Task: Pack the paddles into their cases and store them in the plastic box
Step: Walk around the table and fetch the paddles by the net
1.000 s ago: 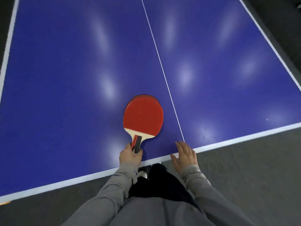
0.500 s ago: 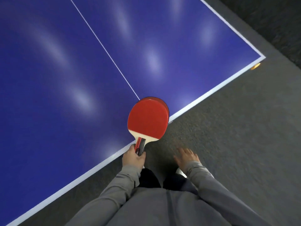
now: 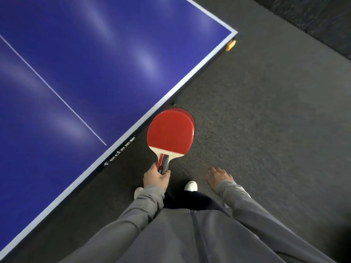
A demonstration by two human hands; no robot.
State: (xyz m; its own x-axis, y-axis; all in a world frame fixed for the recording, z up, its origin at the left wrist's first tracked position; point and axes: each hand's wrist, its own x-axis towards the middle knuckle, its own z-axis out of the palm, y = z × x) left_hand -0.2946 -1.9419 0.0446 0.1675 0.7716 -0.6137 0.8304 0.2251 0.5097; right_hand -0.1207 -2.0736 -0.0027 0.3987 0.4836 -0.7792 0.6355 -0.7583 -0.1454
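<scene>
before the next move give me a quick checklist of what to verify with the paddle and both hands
1. Paddle held: ok, left hand grips the handle.
2. One paddle or two stacked: cannot tell, a second red edge shows behind the blade.
3. Right hand free: ok, fingers relaxed, holding nothing.
4. Paddle off the table: ok, it is out over the floor.
5. Case in view: not ok, none seen.
6. Plastic box in view: not ok, none seen.

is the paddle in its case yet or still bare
Bare: the paddle shows uncovered red rubber, its handle gripped by the left hand. No case is in view.
</scene>
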